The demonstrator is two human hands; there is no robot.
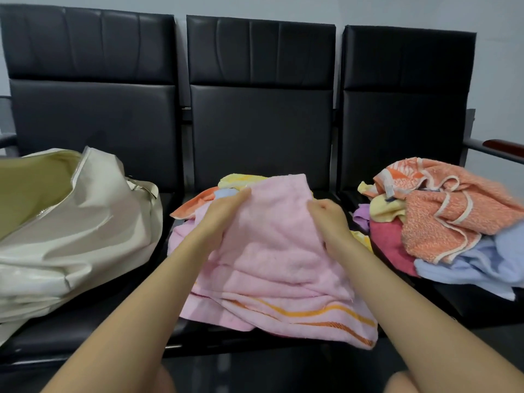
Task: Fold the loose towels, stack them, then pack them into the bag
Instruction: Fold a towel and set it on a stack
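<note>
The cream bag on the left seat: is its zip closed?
No. The cream bag gapes open at the top, showing its olive lining.

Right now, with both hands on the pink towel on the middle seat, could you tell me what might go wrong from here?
1. The pink terry towel with orange stripes hangs over the front edge of the black padded seat; it could slide off.
2. The left hand and right hand work above the stack of folded towels, so tugging may shift it.
3. The heap of loose towels leans near its seat edge and may spill.
</note>
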